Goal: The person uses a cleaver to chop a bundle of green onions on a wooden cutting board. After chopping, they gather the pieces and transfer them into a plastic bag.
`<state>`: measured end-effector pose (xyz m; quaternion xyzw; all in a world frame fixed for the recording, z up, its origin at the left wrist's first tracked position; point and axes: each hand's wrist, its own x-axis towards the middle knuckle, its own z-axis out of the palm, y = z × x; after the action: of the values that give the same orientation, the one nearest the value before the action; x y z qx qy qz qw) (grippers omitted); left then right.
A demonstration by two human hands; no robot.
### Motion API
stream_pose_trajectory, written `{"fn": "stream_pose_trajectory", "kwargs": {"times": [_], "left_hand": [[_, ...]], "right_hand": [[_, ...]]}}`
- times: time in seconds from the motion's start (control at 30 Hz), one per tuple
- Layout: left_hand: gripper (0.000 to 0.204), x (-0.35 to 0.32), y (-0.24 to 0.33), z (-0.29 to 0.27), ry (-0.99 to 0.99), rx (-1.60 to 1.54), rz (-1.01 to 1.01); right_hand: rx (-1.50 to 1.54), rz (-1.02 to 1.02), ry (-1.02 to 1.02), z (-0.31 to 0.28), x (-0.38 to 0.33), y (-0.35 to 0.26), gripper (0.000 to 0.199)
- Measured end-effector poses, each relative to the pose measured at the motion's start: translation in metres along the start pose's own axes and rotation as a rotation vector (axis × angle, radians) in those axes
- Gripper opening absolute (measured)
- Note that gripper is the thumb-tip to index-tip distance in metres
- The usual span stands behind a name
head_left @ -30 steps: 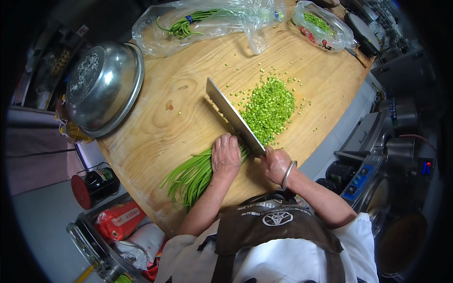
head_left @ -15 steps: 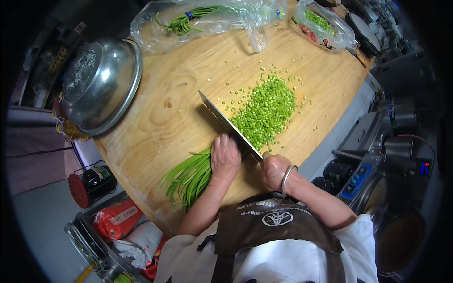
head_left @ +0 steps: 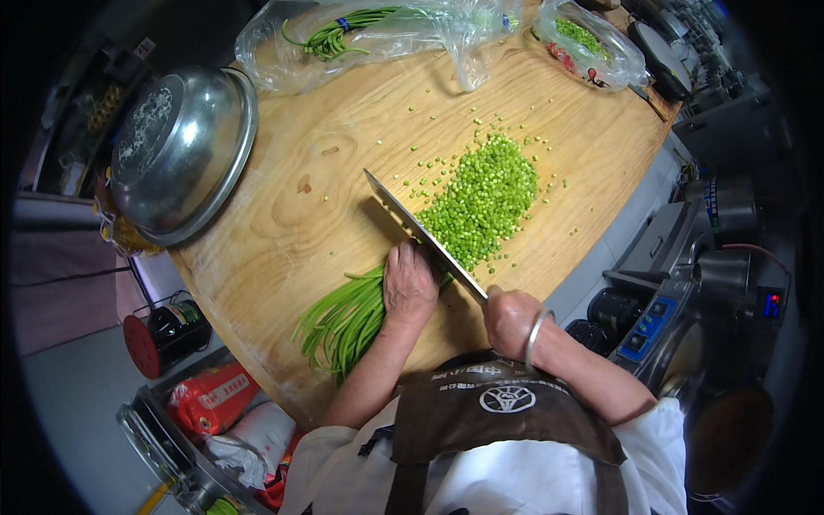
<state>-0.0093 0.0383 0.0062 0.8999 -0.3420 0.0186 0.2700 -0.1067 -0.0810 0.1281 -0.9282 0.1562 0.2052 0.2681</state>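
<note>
Table under greens, grey floor

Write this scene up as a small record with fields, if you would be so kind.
Surface: wooden table
Left hand: on the bunch of long green stalks, fingers curled; the left hand is close beside the blade
Right hand: the right hand grips the handle end of a cleaver
Cut pieces: green heap beyond the blade, to its right, with loose bits around it
Left edge: upside-down metal bowl
Far edge: clear plastic bag with banded green stalks inside
</note>
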Motion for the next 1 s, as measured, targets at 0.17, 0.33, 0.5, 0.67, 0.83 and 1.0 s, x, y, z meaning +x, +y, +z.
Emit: {"fn": "stream_pose_trajectory", "kwargs": {"times": [0.17, 0.33, 0.5, 0.67, 0.83, 1.0], "left_hand": [[0.011, 0.003, 0.002, -0.002, 0.019, 0.0, 0.023], [0.012, 0.004, -0.003, 0.001, 0.12, -0.046, 0.018], [0.011, 0.001, -0.003, 0.001, 0.064, -0.075, -0.003], [0.009, -0.002, 0.0, 0.004, -0.008, -0.018, -0.037], [0.009, -0.002, 0.003, 0.001, 0.019, -0.009, -0.054], [0.015, -0.002, 0.0, 0.007, 0.062, 0.008, -0.027]], "right_hand": [[0.061, -0.081, 0.159, 0.027, 0.026, 0.018, 0.014], [0.079, -0.114, 0.171, 0.008, 0.003, 0.007, 0.012], [0.01, 0.011, 0.006, 0.002, -0.009, -0.003, 0.01], [0.011, 0.089, -0.129, 0.006, 0.013, -0.007, 0.014], [0.021, 0.051, -0.053, 0.02, 0.019, -0.002, 0.014], [0.036, -0.017, -0.014, 0.02, 0.019, 0.001, 0.013]]}}
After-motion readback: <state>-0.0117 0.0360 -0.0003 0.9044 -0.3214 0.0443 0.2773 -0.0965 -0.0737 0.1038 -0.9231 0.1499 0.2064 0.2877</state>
